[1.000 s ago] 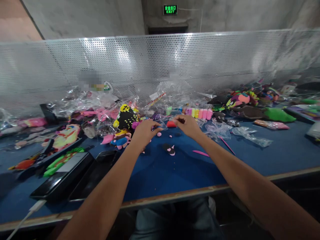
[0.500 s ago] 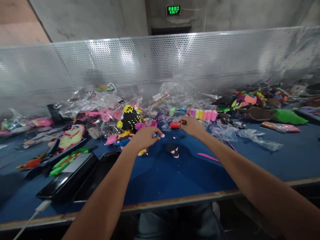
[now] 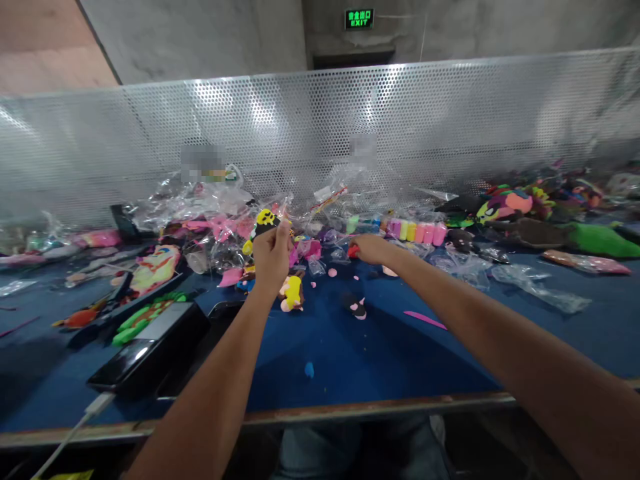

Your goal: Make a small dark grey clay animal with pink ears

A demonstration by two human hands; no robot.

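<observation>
My right hand (image 3: 371, 249) reaches to the middle of the table, its fingers closed on a red lump of modelling clay (image 3: 353, 251). My left hand (image 3: 271, 259) is raised over the table, fingers closed in a pinch; what they hold, if anything, is hidden. Between the hands lie a pink clay ball (image 3: 333, 273) and smaller pink bits. Nearer me sits a small black clay figure (image 3: 356, 305) with pink parts. A yellow, pink and brown clay figure (image 3: 292, 293) is right beside my left wrist. A small blue clay piece (image 3: 309, 370) shows near the front.
A purple tool (image 3: 425, 320) lies right of the black figure. Several coloured clay tubes (image 3: 417, 232) stand behind my right hand. Plastic bags (image 3: 200, 207) and clay figures crowd the back, below a perforated metal screen (image 3: 310, 120). A black device (image 3: 150, 347) with a white cable sits front left.
My left hand has moved left and up, away from the pink ball. My right hand has shifted slightly onto the red clay. The blue piece now shows near the front edge.
</observation>
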